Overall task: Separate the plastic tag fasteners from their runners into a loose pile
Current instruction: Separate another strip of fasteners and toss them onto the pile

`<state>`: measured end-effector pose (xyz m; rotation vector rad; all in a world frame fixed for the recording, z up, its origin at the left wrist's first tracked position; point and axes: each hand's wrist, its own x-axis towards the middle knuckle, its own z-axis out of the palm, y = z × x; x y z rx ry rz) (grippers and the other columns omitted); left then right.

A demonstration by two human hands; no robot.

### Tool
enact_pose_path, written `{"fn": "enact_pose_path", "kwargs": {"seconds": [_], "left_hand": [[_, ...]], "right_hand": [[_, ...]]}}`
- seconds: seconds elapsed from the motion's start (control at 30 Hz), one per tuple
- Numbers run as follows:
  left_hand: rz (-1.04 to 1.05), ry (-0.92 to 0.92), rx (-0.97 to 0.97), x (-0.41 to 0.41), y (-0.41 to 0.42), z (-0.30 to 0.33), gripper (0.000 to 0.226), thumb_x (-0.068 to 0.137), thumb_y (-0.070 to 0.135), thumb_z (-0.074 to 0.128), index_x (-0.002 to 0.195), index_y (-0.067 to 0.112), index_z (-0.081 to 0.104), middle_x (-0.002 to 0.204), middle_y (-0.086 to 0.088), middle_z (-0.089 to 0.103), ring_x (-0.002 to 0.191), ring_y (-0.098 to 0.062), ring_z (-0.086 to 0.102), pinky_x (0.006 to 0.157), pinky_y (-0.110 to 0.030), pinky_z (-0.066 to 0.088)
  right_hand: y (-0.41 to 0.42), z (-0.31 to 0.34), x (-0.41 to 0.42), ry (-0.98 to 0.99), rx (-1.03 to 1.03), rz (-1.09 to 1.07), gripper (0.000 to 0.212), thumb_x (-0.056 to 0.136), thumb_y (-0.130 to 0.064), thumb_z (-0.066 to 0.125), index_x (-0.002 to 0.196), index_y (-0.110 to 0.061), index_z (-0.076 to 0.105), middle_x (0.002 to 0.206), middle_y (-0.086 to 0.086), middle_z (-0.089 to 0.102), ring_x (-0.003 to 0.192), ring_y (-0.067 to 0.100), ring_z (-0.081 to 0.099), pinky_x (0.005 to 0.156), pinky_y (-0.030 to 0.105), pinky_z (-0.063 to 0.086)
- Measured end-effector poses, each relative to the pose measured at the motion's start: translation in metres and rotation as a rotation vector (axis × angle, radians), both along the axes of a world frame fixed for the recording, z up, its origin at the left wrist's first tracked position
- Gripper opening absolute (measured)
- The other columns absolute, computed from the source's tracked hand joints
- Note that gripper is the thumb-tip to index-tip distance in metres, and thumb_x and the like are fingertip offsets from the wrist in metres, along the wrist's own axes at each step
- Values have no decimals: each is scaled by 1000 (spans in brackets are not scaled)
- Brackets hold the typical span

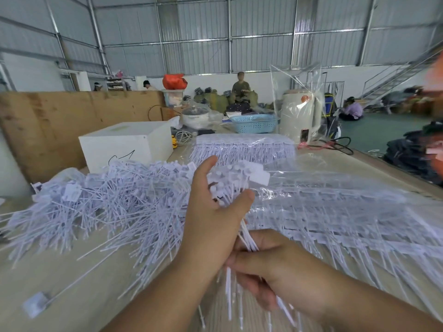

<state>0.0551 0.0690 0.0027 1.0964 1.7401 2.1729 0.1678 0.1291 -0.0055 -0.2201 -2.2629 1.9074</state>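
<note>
one bunch of tag fasteners [236, 185] is clamped between both hands above the table's near edge: left hand [211, 212] closed round the heads, right hand [271, 271] gripping the tails. loose pile [96, 202] lies left on the table [48, 279]; bagged strips [335, 212] right, warehouse beyond.

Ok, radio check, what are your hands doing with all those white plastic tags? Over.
Left hand shut on bunch of fasteners at the heads. Right hand shut on its stems. Loose pile at left. Nothing in the way.
</note>
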Motion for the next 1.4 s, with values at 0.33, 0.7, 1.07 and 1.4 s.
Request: {"fn": "enact_pose_path", "kwargs": {"seconds": [0.33,0.7,1.07,1.4], "left_hand": [[-439,-189,-389,11,-11,-4,36,82,53,65,83,18,70,66,-14,69,33,-28,55,37,-24,43],[412,120,-544,-93,-25,7,17,95,33,52,97,18,59,75,-4,64,58,-15,59,53,-29,39],[480,936,-1001,-77,-14,-16,65,90,64,36,148,34,28,154,1,22,137,-29,25,108,-48,28],[479,1050,-853,-73,-14,-18,42,95,45,49,135,34,55,158,-10,24,146,-35,15,117,-55,12]], "right_hand": [[1,11,7,86,53,-132,21,99,-28,47,97,-27,68,69,15,65,63,34,62,69,24,54],[5,12,10,173,55,-229,5,81,-14,66,86,-16,68,69,10,66,61,20,57,57,36,51],[25,8,20,337,764,-513,8,87,-32,57,86,-30,64,76,-13,63,70,8,60,60,18,46],[35,-2,16,-217,1024,-227,21,96,-53,46,90,-34,52,88,-16,47,85,-2,39,81,33,45]]}}
